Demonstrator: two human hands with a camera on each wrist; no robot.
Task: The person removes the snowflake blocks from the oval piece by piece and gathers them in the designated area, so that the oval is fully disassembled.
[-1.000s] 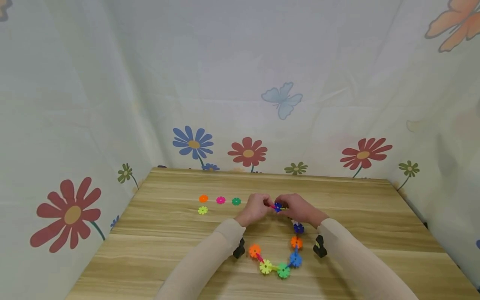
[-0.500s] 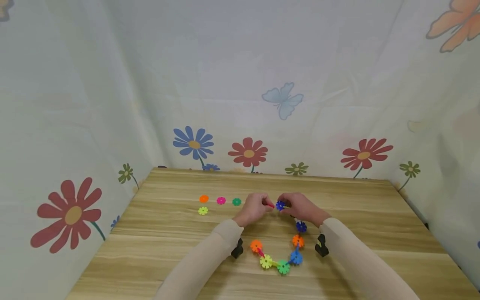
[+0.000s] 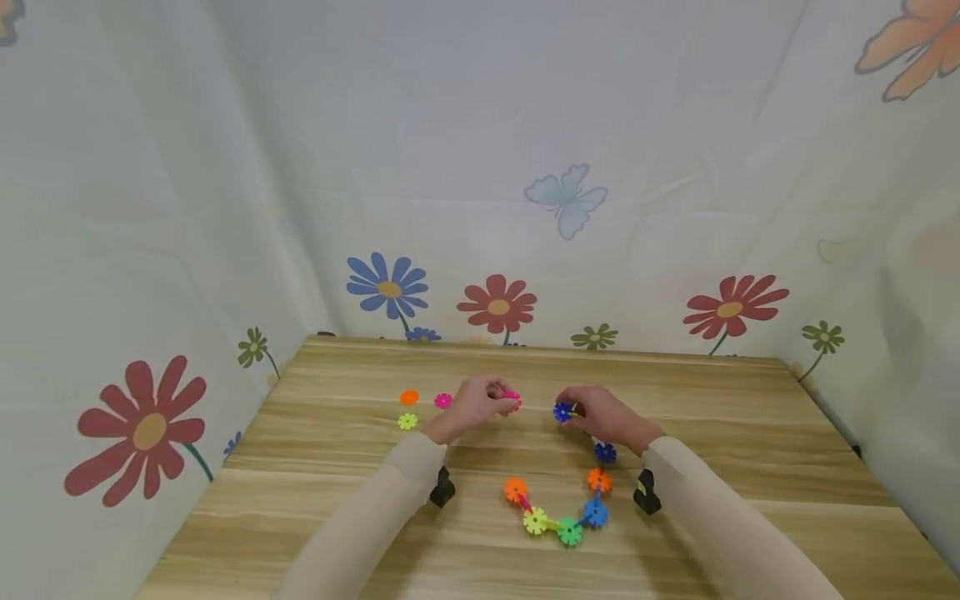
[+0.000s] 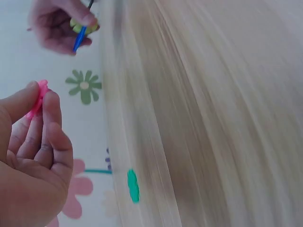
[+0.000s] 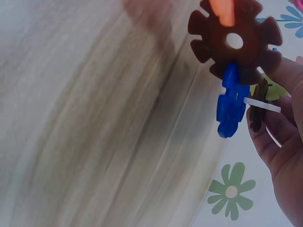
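Head view: my left hand (image 3: pixel 471 403) pinches a pink disc (image 3: pixel 512 398) above the table (image 3: pixel 315 467); my right hand (image 3: pixel 600 414) grips the chain's blue end disc (image 3: pixel 562 411). I judge both light, stiff, notched plastic; hold by the rims

Pink disc (image 3: pixel 512 398) — blue disc (image 3: pixel 562 411) — flower-print curtain (image 3: pixel 498 306)
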